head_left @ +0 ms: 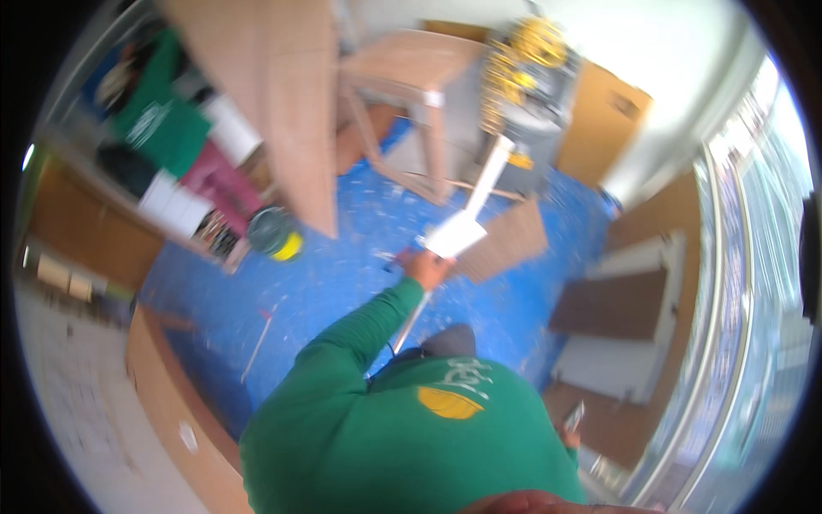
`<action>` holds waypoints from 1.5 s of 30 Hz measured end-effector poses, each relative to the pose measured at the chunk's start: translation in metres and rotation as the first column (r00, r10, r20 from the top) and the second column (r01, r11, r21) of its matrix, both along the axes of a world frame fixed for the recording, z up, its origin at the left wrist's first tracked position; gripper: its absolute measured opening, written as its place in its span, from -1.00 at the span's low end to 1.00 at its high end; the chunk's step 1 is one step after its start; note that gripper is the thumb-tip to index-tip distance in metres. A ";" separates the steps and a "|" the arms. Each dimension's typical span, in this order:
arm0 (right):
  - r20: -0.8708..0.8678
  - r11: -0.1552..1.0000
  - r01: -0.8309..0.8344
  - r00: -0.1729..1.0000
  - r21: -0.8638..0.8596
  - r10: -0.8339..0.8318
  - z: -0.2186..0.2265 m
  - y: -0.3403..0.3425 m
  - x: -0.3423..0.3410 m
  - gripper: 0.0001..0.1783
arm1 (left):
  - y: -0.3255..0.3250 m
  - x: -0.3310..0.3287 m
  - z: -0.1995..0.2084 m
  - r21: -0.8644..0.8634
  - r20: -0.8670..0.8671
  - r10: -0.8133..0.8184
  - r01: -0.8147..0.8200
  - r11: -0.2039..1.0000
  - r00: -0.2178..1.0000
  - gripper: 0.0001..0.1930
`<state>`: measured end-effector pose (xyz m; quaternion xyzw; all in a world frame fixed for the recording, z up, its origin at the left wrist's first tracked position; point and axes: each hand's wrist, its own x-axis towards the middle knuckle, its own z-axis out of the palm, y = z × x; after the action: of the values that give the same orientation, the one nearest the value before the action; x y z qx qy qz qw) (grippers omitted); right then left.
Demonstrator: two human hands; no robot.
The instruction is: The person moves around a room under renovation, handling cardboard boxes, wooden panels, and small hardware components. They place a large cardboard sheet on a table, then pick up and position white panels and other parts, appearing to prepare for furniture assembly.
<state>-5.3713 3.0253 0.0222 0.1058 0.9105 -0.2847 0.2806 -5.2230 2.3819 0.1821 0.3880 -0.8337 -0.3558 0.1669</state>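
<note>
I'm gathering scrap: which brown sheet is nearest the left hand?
The cardboard lying on the blue floor; the tall plywood and tan upright sheet are farther from the left hand.

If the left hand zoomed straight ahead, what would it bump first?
Past the white piece in the left hand, probably the grey container by the yellow coils, though depth is hard to judge.

On my feed the held white piece [455, 235] looks smooth and pale, though blur keeps me from telling plastic from painted wood. I see blue sheeting [317, 291], scuffed and pale-flecked, bare matt wood on the tall panel [295, 111] and the stand [419, 60], dull brown cardboard [512, 244], soft green shirt cloth [368, 428], and a plastic-looking bucket [271, 228].
</note>
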 end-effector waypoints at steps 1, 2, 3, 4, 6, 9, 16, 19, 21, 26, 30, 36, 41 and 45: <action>-0.004 0.999 0.029 1.000 0.028 -0.029 0.000 0.010 -0.006 -0.28 | -0.006 -0.029 -0.009 -0.034 -0.025 -0.026 0.025 0.999 0.999 -0.63; 0.042 0.993 0.012 0.999 0.117 -0.017 0.019 -0.010 -0.018 -0.31 | -0.015 -0.045 -0.022 -0.050 -0.027 0.042 -0.043 0.998 0.999 -0.64; 0.166 0.997 0.081 0.983 0.009 -0.081 0.033 -0.020 -0.024 -0.32 | -0.015 -0.072 -0.011 0.011 -0.056 0.015 -0.015 1.000 0.998 -0.66; 0.112 0.995 0.101 0.988 0.014 -0.102 0.068 -0.046 -0.023 -0.37 | -0.016 -0.099 0.006 0.053 -0.085 0.007 -0.002 0.999 0.996 -0.67; 0.039 0.958 0.286 0.957 0.021 -0.286 0.074 -0.058 -0.013 -0.40 | -0.033 -0.165 0.001 -0.072 -0.166 -0.070 0.059 0.996 0.984 -0.71; 0.107 0.903 0.400 0.902 0.157 -0.419 0.088 -0.073 -0.006 -0.32 | -0.045 -0.271 -0.011 -0.213 -0.240 -0.239 0.189 0.959 0.941 -0.71; 0.146 0.684 0.688 0.672 0.243 -0.726 0.131 -0.113 0.063 -0.33 | -0.037 -0.444 -0.074 0.143 -0.317 -0.398 0.459 0.877 0.861 -0.72; 0.152 0.605 0.736 0.590 0.303 -0.793 0.117 -0.126 0.096 -0.30 | -0.017 -0.514 -0.072 0.196 -0.352 -0.442 0.527 0.827 0.825 -0.74; 0.182 0.647 0.653 0.635 0.393 -0.751 0.109 -0.133 0.107 -0.28 | -0.004 -0.550 -0.073 0.152 -0.347 -0.481 0.554 0.818 0.805 -0.74; 0.139 0.528 0.800 0.511 0.284 -0.848 0.100 -0.163 0.095 -0.22 | 0.011 -0.620 -0.077 0.041 -0.303 -0.651 0.692 0.721 0.696 -0.69; 0.160 0.526 0.795 0.501 0.302 -0.850 0.035 -0.155 0.108 -0.23 | 0.027 -0.659 -0.055 -0.009 -0.280 -0.696 0.723 0.691 0.661 -0.70; 0.202 0.597 0.771 0.562 0.224 -0.802 0.086 -0.183 0.020 -0.25 | 0.030 -0.719 -0.057 -0.009 -0.166 -0.784 0.794 0.607 0.598 -0.68; 0.150 0.599 0.750 0.582 0.280 -0.799 0.082 -0.200 -0.030 -0.22 | 0.026 -0.785 -0.112 -0.002 0.002 -0.870 0.870 0.494 0.494 -0.65; 0.179 0.377 0.896 0.342 0.232 -0.922 0.125 -0.254 -0.091 -0.27 | 0.040 -0.842 -0.140 0.089 0.017 -0.940 0.936 0.341 0.340 -0.65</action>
<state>-5.4628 2.7710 0.1468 0.6458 0.6594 -0.3319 0.1947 -6.0654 2.4223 0.0422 -0.1437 -0.8987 -0.4003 -0.1070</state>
